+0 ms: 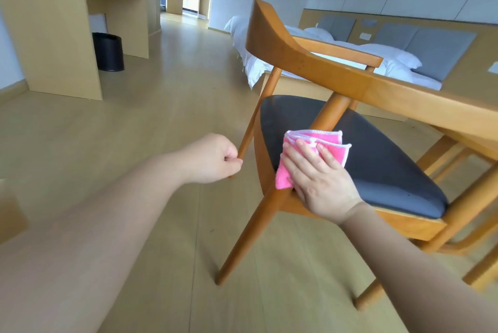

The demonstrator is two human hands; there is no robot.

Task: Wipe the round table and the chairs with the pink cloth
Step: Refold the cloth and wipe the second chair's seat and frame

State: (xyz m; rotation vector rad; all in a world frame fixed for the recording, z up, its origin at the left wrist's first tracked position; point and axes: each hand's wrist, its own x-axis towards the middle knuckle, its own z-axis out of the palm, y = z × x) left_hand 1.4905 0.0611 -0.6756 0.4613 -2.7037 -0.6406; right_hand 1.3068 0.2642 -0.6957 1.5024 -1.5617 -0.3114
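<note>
A wooden chair (304,63) with a curved backrest and a dark padded seat (382,160) stands in the middle and right of the view. The folded pink cloth (323,144) lies on the seat's near left corner. My right hand (318,179) presses flat on the cloth with straight fingers. My left hand (215,160) grips the chair's thin rear leg (249,127) just left of the seat, fingers curled round it. The round table is not in view.
Wooden parts of a second chair (452,162) show behind at the right. A bed with white linen (377,57) stands beyond the chair. A black bin (109,52) sits by a wooden cabinet (54,36) at the left. Pale wood floor (134,117) spreads around.
</note>
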